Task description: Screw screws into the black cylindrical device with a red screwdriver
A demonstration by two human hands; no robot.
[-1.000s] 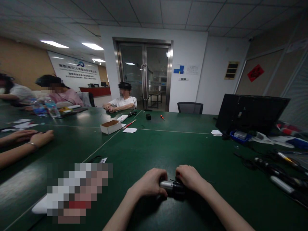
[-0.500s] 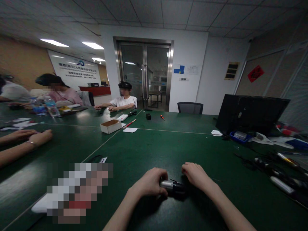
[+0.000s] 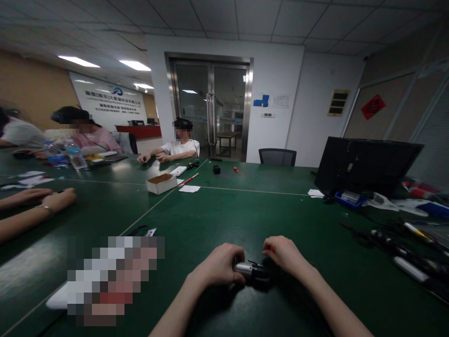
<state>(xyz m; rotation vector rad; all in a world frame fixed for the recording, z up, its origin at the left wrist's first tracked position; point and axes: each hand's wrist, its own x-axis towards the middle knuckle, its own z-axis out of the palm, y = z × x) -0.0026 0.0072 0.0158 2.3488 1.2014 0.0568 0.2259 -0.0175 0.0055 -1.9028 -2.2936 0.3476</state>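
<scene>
Seemingly for steadiness, a silver-and-black device [image 3: 253,271] is gripped by the left hand [image 3: 223,263] toward the tabletop's [image 3: 245,311] near edge; something orange [image 3: 272,249] is pinched by the right hand [image 3: 283,252].

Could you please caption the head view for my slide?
Left hand grips a silver-black device; right hand holds something red beside it.

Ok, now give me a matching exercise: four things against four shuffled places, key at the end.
1. silver-and-black cylindrical device
2. orange-handled screwdriver
3. open-topped cardboard box
4. black monitor

A. just right of a small black block
B. right behind a blue tray
C. in the left hand
D. just left of a slim red stick

Pairs: 1-C, 2-A, 3-D, 4-B
</scene>
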